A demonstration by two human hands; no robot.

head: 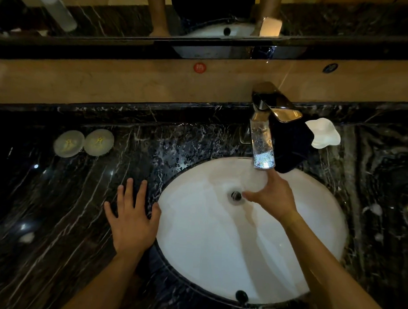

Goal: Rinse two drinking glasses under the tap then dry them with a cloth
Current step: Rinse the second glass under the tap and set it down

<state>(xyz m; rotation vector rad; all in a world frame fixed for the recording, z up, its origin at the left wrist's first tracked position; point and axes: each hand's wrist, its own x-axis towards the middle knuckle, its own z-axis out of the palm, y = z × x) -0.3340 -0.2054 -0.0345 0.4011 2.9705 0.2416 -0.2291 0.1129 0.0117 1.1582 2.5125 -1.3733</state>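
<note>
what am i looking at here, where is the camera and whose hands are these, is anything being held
This is one picture from a wide-angle camera worn on a person's head, looking down at their own two bare hands. There is no robot.

They stand at a white sink set in a dark marble counter. The left hand lies flat on the counter beside the sink, fingers spread, holding nothing. The right hand reaches over the basin, near the drain, just below the tap. Its fingers look relaxed, and I see nothing in it.

On the counter sit two round pale lids or coasters at the left, and behind the tap a dark cloth and a white wavy dish. The strip at the top is a mirror. No drinking glass is clearly visible.
</note>
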